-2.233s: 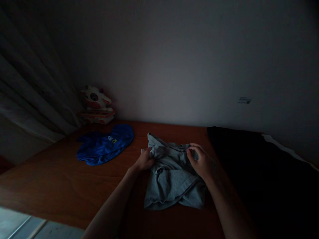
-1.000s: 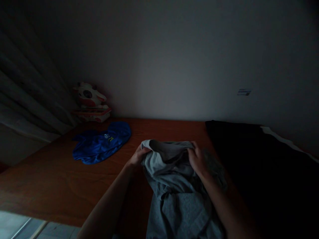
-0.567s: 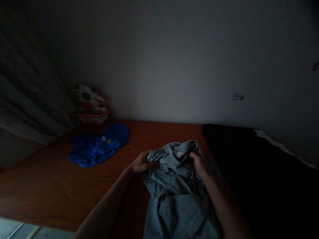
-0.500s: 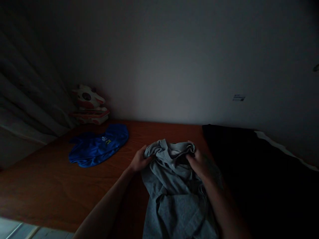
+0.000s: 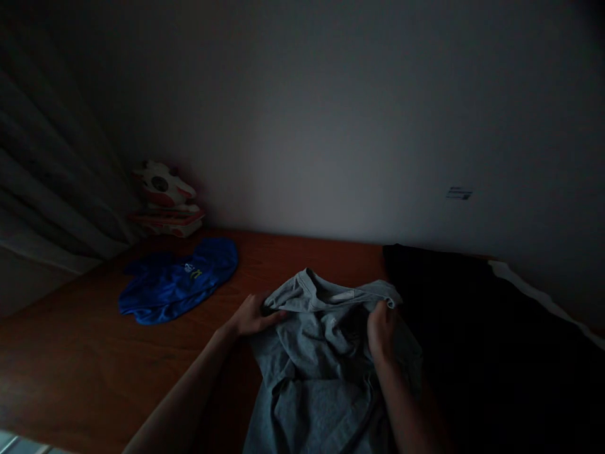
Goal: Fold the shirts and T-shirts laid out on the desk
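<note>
A grey T-shirt [image 5: 321, 403] hangs and lies in folds in front of me, its neckline toward the wall and a pale label inside the collar. My left hand [image 5: 255, 315] is closed on the cloth at the left shoulder, with the thumb in front. At the right shoulder my right hand [image 5: 382, 328] is closed in a fist around the fabric. Between the two hands the collar is stretched out. The lower part of the shirt runs out of view at the bottom.
On the brown wooden table [image 5: 142, 372] a crumpled blue garment [image 5: 179, 277] lies to the left. Behind it stands a cow-shaped toy keyboard [image 5: 165, 198] beside a curtain [image 5: 47, 170]. Black cloth [image 5: 472, 340] covers the right side. The wall [image 5: 321, 126] closes the back.
My hands have moved apart, drawing the bunched top of the shirt wider and opening the collar. My right hand has turned into a fist on the cloth. The view has shifted slightly.
</note>
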Action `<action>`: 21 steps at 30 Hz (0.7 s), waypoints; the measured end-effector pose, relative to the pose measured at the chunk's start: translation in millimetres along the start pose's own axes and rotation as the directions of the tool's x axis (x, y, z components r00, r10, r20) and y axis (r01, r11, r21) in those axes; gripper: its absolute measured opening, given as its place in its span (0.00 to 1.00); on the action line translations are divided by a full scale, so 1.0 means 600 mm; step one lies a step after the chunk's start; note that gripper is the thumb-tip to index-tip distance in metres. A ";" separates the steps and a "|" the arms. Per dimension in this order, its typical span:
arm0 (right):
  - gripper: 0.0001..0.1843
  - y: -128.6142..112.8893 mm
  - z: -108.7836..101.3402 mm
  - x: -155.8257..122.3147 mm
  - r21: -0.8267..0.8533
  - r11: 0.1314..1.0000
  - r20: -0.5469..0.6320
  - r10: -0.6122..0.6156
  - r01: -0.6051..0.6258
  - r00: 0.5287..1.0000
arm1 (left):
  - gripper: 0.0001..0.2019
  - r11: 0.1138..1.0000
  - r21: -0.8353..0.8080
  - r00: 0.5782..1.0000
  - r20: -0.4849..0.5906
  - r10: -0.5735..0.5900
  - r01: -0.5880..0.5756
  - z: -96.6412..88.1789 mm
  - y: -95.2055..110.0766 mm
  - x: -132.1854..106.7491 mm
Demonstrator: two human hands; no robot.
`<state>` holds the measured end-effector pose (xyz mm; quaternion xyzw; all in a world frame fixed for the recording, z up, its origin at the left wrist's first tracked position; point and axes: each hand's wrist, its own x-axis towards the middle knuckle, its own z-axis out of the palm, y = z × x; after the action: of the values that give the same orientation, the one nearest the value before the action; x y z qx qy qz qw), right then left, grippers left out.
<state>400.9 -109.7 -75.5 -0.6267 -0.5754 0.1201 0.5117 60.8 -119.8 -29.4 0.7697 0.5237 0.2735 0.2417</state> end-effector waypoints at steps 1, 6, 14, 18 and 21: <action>0.32 0.001 0.006 0.002 0.022 1.000 -0.001 0.020 -0.020 1.000 | 0.20 0.999 -0.003 0.998 0.037 0.048 -0.048 -0.002 0.001 0.000; 0.29 -0.018 0.030 -0.005 0.084 0.994 -0.001 0.073 -0.073 0.997 | 0.24 0.980 0.067 0.981 0.069 0.182 -0.187 0.004 -0.004 0.003; 0.21 -0.019 0.032 -0.031 0.078 0.992 0.159 -0.115 0.103 0.981 | 0.10 0.998 0.058 0.997 -0.074 -0.030 0.034 0.012 -0.028 0.006; 0.14 -0.033 0.035 -0.032 -0.023 0.997 0.193 -0.067 0.073 0.979 | 0.12 0.991 0.105 0.955 -0.294 -0.049 0.083 0.013 -0.024 0.006; 0.10 -0.045 0.010 -0.028 -0.050 0.995 0.189 -0.071 0.082 0.979 | 0.11 0.991 0.055 0.919 -0.384 -0.092 0.123 0.006 -0.023 0.000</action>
<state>375.3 -125.7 -64.2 -0.6044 -0.6477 0.1418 0.4416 54.2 -115.5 -41.2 0.6808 0.6125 0.3834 0.1196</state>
